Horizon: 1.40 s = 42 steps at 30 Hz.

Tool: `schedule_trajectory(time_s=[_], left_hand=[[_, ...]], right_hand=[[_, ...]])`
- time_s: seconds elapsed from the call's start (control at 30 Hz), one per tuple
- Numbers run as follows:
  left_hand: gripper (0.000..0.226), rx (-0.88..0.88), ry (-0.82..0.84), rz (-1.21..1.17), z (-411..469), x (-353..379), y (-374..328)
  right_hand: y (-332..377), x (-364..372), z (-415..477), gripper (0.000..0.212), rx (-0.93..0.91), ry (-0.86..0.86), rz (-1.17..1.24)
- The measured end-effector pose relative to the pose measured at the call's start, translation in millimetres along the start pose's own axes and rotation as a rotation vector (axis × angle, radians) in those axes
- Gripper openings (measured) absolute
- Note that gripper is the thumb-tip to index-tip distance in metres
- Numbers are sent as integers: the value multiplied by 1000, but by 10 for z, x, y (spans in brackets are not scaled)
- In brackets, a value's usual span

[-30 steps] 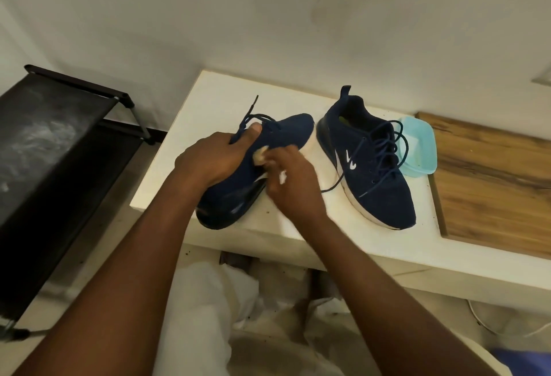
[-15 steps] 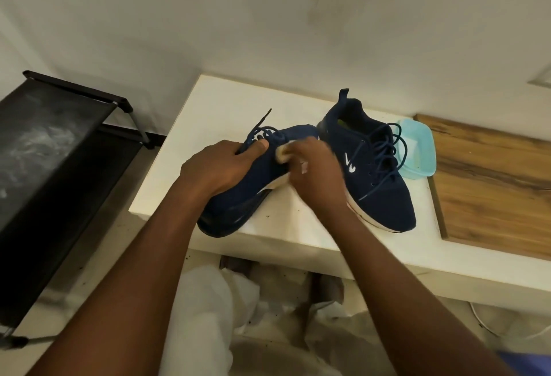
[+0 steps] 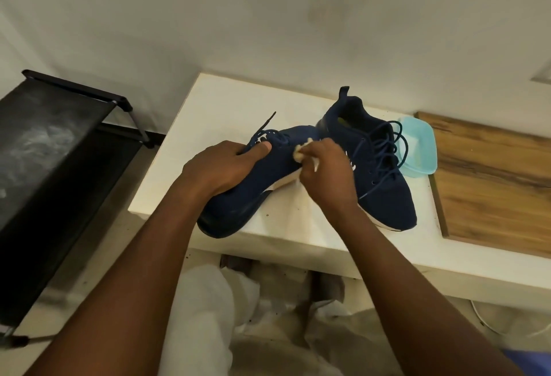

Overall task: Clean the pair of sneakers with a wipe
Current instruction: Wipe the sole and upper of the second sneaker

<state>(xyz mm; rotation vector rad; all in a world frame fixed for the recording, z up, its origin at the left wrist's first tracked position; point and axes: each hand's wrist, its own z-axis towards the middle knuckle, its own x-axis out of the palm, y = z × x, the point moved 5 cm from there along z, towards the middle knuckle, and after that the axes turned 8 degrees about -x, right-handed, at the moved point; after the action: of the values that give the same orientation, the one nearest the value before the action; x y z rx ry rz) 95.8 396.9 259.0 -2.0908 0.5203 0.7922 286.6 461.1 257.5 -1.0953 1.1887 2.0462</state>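
Right hand (image 3: pixel 325 175) pinches the wipe (image 3: pixel 301 152) against the side of the near sneaker (image 3: pixel 238 205), close to its toe. Left hand (image 3: pixel 220 167) grips this sneaker at the laces. Long axis: heel at the table (image 3: pixel 214 101) edge, toe pointing at the second sneaker (image 3: pixel 381 178), just beyond the right hand

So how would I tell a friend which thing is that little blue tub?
Find the white counter, then the wooden board on its right side. Sitting between that board and the upright navy sneaker is the tub: shallow, rounded, and the only pale turquoise thing there.
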Motion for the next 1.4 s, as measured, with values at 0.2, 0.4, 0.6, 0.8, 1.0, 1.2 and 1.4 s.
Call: schedule_trajectory(time_s=[0.2,0.4,0.6,0.8,1.0,1.2,1.4], left_hand=[[62,6,15,-48,-2,-3,10],[63,17,37,-72,-19,17,-3],[61,24,58,-100,-1,40,7],[64,49,61,-106,7,97,10],[65,40,-4,-137,27,87,27],[68,-3,2,-295,64,151,67],[65,-43,34,-362,82,156,87]], right_hand=[[883,128,-460,17,-395,202,189],[128,42,-64,14,-71,35,-13],[827,89,-505,16,-377,237,216],[140,82,-166,12,-97,97,80],[852,69,-596,18,-353,195,382],[311,179,-315,14,-147,165,292],[811,94,-699,13,-272,239,443]])
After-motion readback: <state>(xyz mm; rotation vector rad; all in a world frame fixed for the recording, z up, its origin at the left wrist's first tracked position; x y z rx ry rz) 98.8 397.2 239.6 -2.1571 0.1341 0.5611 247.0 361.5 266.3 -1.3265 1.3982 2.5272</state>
